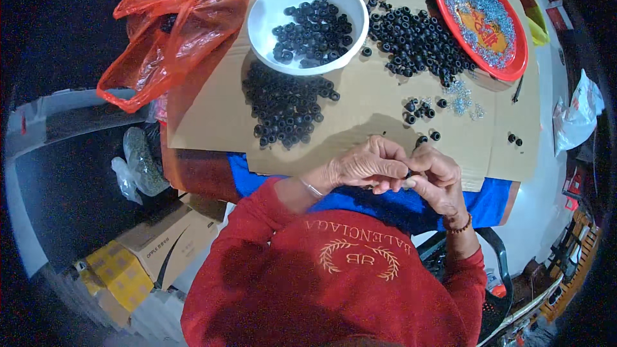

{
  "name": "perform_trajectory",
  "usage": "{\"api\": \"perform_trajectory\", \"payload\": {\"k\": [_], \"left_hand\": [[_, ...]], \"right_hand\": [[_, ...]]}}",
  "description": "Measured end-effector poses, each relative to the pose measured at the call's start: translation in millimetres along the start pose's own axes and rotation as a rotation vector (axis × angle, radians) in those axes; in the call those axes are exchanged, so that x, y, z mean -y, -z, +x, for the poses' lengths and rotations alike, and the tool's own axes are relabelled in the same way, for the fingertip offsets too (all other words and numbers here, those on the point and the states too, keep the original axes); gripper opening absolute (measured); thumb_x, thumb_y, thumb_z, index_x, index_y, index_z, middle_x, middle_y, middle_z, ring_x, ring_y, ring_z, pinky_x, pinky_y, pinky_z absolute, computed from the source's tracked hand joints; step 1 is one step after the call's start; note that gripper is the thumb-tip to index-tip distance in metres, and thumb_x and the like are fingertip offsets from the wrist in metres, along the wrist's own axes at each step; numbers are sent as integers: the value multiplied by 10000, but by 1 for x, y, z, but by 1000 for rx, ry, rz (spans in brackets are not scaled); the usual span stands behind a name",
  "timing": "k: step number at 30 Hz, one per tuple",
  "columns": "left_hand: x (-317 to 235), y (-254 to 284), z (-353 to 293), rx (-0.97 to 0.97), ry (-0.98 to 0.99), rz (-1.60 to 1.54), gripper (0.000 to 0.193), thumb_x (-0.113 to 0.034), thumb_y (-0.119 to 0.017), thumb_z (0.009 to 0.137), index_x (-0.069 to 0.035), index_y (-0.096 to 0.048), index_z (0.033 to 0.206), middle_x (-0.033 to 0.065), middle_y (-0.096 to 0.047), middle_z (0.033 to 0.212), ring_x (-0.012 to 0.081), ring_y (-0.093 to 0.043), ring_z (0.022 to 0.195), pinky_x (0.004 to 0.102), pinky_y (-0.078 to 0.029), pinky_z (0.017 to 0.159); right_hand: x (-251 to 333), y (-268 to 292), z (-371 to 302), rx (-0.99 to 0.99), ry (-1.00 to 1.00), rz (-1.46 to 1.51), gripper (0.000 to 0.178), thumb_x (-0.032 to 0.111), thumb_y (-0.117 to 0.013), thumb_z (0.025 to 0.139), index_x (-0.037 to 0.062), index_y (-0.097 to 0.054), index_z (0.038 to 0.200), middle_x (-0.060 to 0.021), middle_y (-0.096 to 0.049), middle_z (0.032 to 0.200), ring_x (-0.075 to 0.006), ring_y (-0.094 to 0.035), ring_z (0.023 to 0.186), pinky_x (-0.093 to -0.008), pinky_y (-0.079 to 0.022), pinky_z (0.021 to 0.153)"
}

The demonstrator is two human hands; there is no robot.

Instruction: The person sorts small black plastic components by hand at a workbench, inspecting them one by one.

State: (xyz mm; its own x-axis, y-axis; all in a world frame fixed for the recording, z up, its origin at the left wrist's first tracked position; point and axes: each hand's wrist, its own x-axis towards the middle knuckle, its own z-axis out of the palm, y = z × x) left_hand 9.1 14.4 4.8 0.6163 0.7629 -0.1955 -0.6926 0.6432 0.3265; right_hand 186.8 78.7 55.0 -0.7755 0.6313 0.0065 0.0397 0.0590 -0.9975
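Note:
My left hand [371,166] and my right hand [438,178] meet over the near edge of the cardboard, both closed, fingertips pinched together. A small black piece [409,173] shows between them, mostly covered by the thumbs and fingers. Just beyond the hands lie a few loose black round pieces [421,109], some with a hole in the middle. Near these is a little heap of tiny clear bits [460,97]. To the left, a larger pile of black pieces [283,106] spreads below a white bowl [255,22], which holds more of them.
A red tray [519,58] of clear small parts stands at the far right, beside a big heap of black pieces [411,38]. An orange-red plastic bag [160,58] covers the cardboard's [205,122] left corner. Blue cloth [491,198] hangs at the near edge.

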Motion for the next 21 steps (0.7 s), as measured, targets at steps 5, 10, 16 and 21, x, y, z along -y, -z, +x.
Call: {"api": "perform_trajectory", "payload": {"k": [5, 10, 16, 21], "left_hand": [[-1, -5, 0, -67, -29, 7, 207, -182, -608, 843, 15, -591, 906, 112, -625, 729, 92, -569, 511, 193, -453, 415], [-5, -6, 0, -106, 6, 29, 228, -156, -599, 845, 26, -562, 977, 103, -616, 757, 104, -580, 514, 198, -465, 416], [1, -3, 1, -88, -2, 90, 168, -82, -579, 835, 26, -563, 962, 98, -605, 747, 100, -554, 510, 204, -465, 427], [4, 0, 2, -132, -175, 1, 163, -65, -573, 827, 18, -559, 967, 110, -603, 748, 129, -557, 541, 238, -473, 450]], "right_hand": [[7, 1, 2, -25, -4, -82, 190, 116, -663, 726, 5, -618, 874, -81, -546, 709, -179, -490, 621, -272, -360, 557], [24, -2, 2, -33, 68, -318, 188, 83, -646, 707, -1, -616, 873, -109, -550, 721, -212, -518, 646, -302, -398, 571], [30, -5, 0, -41, 109, -427, 181, 33, -641, 699, -12, -605, 871, -110, -556, 725, -220, -549, 657, -309, -438, 596], [22, -20, -3, -319, 108, -447, 153, -37, -646, 682, -8, -564, 808, -98, -575, 751, -173, -548, 658, -261, -435, 603]]}}
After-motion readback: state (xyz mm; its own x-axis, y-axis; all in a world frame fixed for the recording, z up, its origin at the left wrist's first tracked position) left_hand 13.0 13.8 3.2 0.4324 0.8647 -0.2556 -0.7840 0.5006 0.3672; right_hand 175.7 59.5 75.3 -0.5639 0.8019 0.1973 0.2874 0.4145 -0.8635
